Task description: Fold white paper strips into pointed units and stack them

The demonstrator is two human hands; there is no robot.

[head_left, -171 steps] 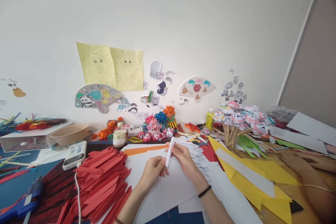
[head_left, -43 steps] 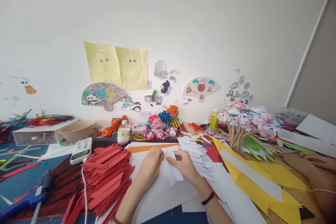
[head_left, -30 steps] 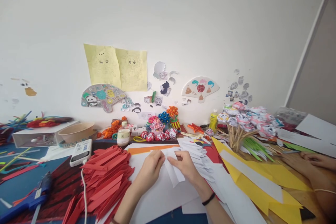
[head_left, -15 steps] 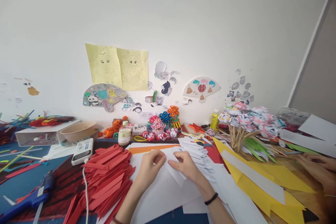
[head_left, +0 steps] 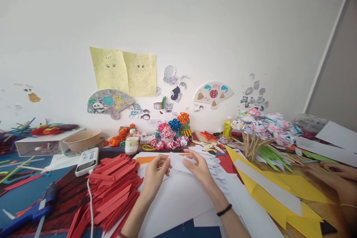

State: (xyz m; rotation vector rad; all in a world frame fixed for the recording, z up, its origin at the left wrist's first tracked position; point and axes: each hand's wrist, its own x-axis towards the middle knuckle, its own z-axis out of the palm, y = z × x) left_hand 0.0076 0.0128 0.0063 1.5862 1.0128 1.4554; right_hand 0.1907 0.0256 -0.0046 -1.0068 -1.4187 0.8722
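Observation:
Between my hands is a small piece of white paper [head_left: 176,163], held over a larger white sheet [head_left: 173,204] on the table. My left hand [head_left: 157,174] pinches the piece at its left edge with thumb and fingertips. At its right edge, my right hand [head_left: 198,167] has the thumb against or just over the paper, while the fingers stretch out apart from the thumb. A stack of folded white paper strips [head_left: 213,165] lies just right of that hand. To the left of my left arm is a heap of folded red paper strips [head_left: 117,189].
A blue glue gun [head_left: 36,210] and a white device with a cable [head_left: 87,161] lie left. Behind stand a small bottle [head_left: 132,143] and paper flowers on sticks [head_left: 252,145]. Yellow paper [head_left: 279,193] lies right, near another person's hands [head_left: 331,174].
The white piece has gone from hanging down, with its corner toward me, to lying flatter and farther up. My right fingers have lifted and spread; my left hand has shifted slightly left.

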